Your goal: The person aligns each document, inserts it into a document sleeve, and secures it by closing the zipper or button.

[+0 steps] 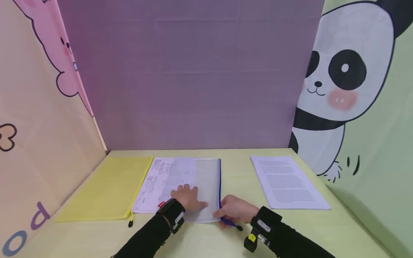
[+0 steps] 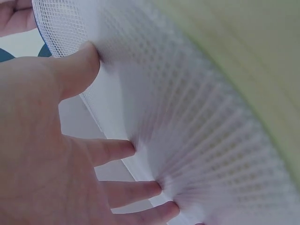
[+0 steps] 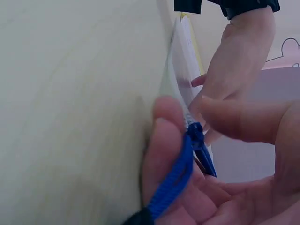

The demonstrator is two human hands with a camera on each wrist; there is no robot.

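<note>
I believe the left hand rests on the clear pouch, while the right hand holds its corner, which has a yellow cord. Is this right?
The colour is wrong: the cord is blue, as the right wrist view shows. The left hand does rest on the pouch, and the right hand holds its corner.

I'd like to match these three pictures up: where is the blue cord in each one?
Head: the blue cord is below and right of centre, at the clear pouch's near right corner, by the right hand.
Left wrist: not visible; only the pouch's blue edge shows, upper left.
Right wrist: lower centre, slanting down-left.
Shared landmark: the left hand, seen in all three.
</note>
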